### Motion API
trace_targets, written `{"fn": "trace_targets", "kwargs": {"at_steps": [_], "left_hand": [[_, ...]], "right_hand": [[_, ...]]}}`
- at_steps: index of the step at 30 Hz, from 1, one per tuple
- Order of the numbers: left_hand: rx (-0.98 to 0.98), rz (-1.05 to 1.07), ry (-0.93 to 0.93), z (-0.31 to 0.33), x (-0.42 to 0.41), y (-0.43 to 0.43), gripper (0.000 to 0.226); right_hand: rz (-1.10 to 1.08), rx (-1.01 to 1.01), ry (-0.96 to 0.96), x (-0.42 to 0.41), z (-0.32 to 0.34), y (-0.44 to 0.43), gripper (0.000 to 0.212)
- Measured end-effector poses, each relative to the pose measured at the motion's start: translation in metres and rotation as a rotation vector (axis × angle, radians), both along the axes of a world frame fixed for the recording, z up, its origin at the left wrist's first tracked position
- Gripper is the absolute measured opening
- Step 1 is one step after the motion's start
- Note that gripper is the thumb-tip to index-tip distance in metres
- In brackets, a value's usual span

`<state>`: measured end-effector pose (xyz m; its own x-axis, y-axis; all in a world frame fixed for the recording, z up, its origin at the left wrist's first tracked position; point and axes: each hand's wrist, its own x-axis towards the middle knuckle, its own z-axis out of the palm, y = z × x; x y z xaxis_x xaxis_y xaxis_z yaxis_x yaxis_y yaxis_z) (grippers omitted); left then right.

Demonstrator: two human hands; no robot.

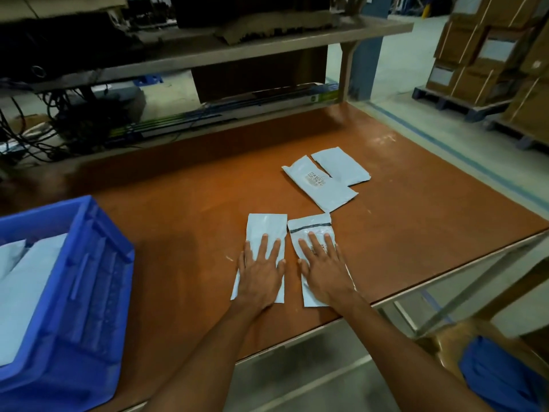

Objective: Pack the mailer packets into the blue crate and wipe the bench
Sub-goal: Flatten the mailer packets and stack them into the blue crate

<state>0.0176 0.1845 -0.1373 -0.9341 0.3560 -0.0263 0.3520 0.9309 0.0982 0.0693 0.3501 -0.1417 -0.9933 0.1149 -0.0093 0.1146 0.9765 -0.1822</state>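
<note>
Two pale mailer packets lie side by side near the front of the orange bench (184, 209). My left hand (261, 272) lies flat with straight fingers on the left packet (267, 227). My right hand (323, 269) lies flat on the right packet (310, 226), which has a dark seal strip. Farther back to the right lie a labelled packet (320, 182) and a plain packet (341, 165), overlapping. The blue crate (89, 278) stands at the bench's left front with pale packets (26, 275) inside.
A metal shelf (267, 46) with cardboard runs over the back of the bench; cables and boxes sit under it. The bench's front edge runs diagonally past my arms. Blue cloth (499, 379) lies low at the right. Stacked cartons on pallets (487, 58) stand at the far right.
</note>
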Motion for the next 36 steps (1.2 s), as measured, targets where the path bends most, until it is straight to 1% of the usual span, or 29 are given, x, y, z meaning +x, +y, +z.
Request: {"fn": "trace_targets", "kwargs": {"at_steps": [1, 3, 5, 6, 9, 11, 13, 15, 17, 19, 20, 21, 23, 26, 28, 30, 31, 32, 34, 36], "left_hand": [[-0.012, -0.001, -0.001, -0.001, 0.001, 0.0, 0.065], [-0.04, -0.016, -0.019, -0.004, 0.003, -0.001, 0.069], [-0.06, -0.043, -0.046, -0.006, 0.004, -0.002, 0.086], [-0.075, -0.052, -0.068, -0.006, 0.004, -0.004, 0.09], [-0.098, -0.076, -0.098, 0.011, 0.015, -0.014, 0.078], [-0.035, -0.051, -0.052, 0.035, 0.02, -0.026, 0.07], [0.039, -0.033, 0.063, 0.067, 0.018, -0.041, 0.058], [0.115, -0.004, 0.148, 0.11, 0.013, -0.062, 0.055], [0.202, 0.046, 0.248, 0.158, 0.01, -0.092, 0.053], [0.243, 0.092, 0.37, 0.204, 0.009, -0.132, 0.052], [0.242, 0.116, 0.426, 0.223, 0.008, -0.156, 0.051], [0.235, 0.139, 0.466, 0.237, 0.006, -0.185, 0.051], [0.221, 0.192, 0.476, 0.253, 0.005, -0.25, 0.053], [0.137, 0.221, 0.471, 0.253, 0.011, -0.357, 0.062], [0.104, 0.239, 0.478, 0.244, 0.022, -0.427, 0.062], [0.091, 0.245, 0.484, 0.238, 0.035, -0.487, 0.052], [0.066, 0.254, 0.493, 0.232, 0.036, -0.516, 0.045], [0.06, 0.291, 0.439, 0.229, 0.039, -0.539, 0.043], [0.045, 0.393, 0.329, 0.219, 0.036, -0.576, 0.058], [0.017, 0.401, 0.286, 0.207, 0.029, -0.603, 0.071]], "right_hand": [[0.0, 0.004, -0.001, 0.0, -0.001, -0.001, 0.109], [0.006, -0.021, 0.024, 0.001, -0.001, -0.005, 0.112], [0.03, -0.036, 0.022, 0.004, -0.001, -0.009, 0.103], [0.044, -0.038, 0.008, 0.006, -0.001, -0.011, 0.098], [0.034, -0.13, 0.062, 0.009, -0.001, -0.016, 0.093], [0.042, -0.166, 0.111, 0.003, 0.001, -0.021, 0.083], [0.047, -0.188, 0.201, -0.009, 0.016, -0.031, 0.07], [0.078, -0.241, 0.298, -0.02, 0.059, -0.059, 0.066], [0.124, -0.255, 0.447, -0.029, 0.11, -0.094, 0.054], [0.181, -0.261, 0.593, -0.037, 0.154, -0.134, 0.048], [0.212, -0.269, 0.634, -0.041, 0.173, -0.155, 0.046], [0.242, -0.283, 0.643, -0.044, 0.188, -0.179, 0.046], [0.299, -0.312, 0.61, -0.047, 0.205, -0.231, 0.048], [0.364, -0.349, 0.602, -0.047, 0.215, -0.317, 0.045], [0.404, -0.358, 0.607, -0.043, 0.216, -0.376, 0.042], [0.451, -0.362, 0.561, -0.041, 0.212, -0.436, 0.043], [0.479, -0.347, 0.529, -0.04, 0.21, -0.465, 0.047], [0.509, -0.323, 0.505, -0.04, 0.207, -0.491, 0.052], [0.529, -0.276, 0.482, -0.039, 0.203, -0.533, 0.053], [0.533, -0.238, 0.476, -0.035, 0.203, -0.564, 0.052]]}}
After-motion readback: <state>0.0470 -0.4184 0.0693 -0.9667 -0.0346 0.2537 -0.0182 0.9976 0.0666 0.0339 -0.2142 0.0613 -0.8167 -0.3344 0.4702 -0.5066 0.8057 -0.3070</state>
